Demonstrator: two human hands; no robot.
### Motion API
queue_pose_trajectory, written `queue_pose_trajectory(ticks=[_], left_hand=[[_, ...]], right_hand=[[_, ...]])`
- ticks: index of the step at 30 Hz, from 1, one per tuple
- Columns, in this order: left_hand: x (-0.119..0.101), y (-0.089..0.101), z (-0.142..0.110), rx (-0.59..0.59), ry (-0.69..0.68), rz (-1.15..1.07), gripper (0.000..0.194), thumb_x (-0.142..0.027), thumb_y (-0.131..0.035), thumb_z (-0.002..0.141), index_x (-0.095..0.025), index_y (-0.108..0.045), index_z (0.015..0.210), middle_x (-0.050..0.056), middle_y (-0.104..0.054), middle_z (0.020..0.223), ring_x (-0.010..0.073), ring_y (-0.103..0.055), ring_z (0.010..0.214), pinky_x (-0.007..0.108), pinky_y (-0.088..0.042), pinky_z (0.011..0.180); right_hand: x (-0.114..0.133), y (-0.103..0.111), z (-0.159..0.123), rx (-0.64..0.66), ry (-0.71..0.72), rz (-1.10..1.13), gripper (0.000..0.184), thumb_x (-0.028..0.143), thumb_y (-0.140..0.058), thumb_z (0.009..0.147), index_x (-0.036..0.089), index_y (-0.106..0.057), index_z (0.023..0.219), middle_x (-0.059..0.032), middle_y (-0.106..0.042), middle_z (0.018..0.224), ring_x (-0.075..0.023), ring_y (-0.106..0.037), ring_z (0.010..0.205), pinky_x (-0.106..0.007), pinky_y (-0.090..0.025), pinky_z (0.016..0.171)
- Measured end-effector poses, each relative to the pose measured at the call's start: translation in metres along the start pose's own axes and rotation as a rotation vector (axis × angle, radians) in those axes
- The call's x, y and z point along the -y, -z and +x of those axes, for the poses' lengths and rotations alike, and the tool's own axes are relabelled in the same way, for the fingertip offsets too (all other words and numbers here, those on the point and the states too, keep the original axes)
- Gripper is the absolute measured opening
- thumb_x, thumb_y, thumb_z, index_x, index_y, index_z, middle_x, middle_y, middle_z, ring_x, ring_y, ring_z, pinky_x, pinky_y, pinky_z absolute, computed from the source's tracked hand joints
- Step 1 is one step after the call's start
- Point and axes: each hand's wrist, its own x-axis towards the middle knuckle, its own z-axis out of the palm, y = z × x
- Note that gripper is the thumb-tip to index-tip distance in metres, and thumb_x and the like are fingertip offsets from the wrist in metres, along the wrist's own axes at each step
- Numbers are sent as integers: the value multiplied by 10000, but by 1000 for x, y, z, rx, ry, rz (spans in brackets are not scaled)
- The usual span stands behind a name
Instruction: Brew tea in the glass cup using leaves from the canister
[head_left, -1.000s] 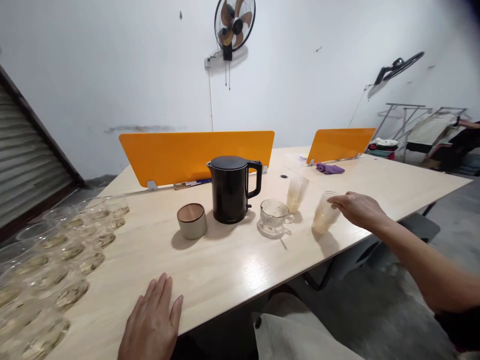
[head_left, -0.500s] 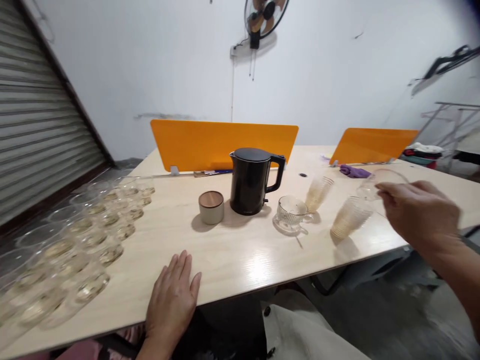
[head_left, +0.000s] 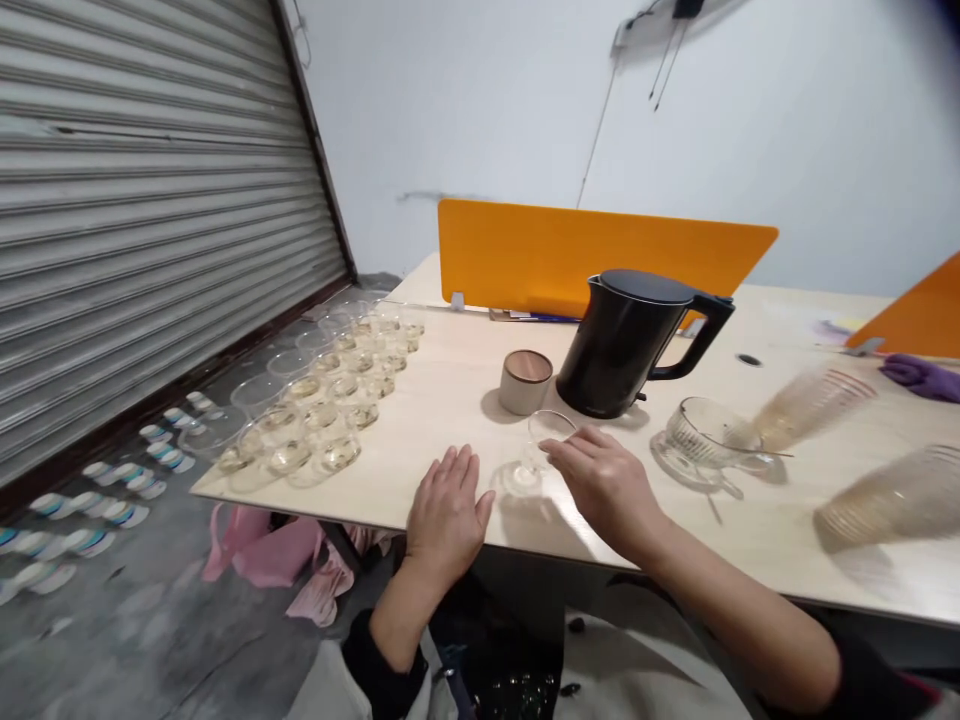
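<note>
nearest, the left hand (head_left: 448,520) lies palm down at the table (head_left: 450,400) edge, fingers close together with the thumb apart, holding nothing, much as it was a second ago. just beyond, the right hand (head_left: 600,480) has swung in from the stacks on the right; thumb and fingers are pinched on the rim of one clear cup (head_left: 534,455), whose base is at or just above the tabletop, i cannot tell which. so that cup is now well apart from the nearer cup stack (head_left: 892,500) and in front of the lidded jar (head_left: 525,388). off to the left, the rows of cups (head_left: 345,385) hold a pale liquid. the glass teacup (head_left: 709,435) sits right of the right hand, the farther cup stack (head_left: 810,405) beyond it, then the black kettle (head_left: 619,345) and, last, the orange divider (head_left: 555,255).
</note>
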Motion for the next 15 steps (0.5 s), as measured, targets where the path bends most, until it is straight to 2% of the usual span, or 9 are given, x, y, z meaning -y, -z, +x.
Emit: queue_pose_trajectory(ticks=[6, 10, 15], left_hand=[[-1, -1, 2, -20, 30, -69, 476, -351, -518, 996, -156, -569, 1427, 106, -545, 1540, 302, -469, 1459, 480, -408, 1194], [-1, 1, 3, -12, 35, -79, 479, -334, -549, 981, -144, -573, 1419, 121, -550, 1534, 302, -467, 1460, 484, -398, 1203], [-2, 1, 3, -9, 42, -85, 492, -311, -536, 976, -130, -560, 1433, 117, -536, 1547, 304, -458, 1465, 490, -404, 1199]], right_hand=[[8, -30, 20, 114, 40, -52, 187, 122, -579, 973, 170, -743, 1048, -72, -731, 816, -239, -594, 838, -350, -466, 772], [11, -36, 19, 141, 41, -68, 190, 136, -590, 973, 166, -745, 1079, -58, -710, 777, -250, -588, 834, -369, -455, 748], [15, -37, 18, 125, 38, -45, 210, 127, -596, 964, 158, -739, 1115, -66, -743, 839, -253, -612, 850, -383, -491, 771]])
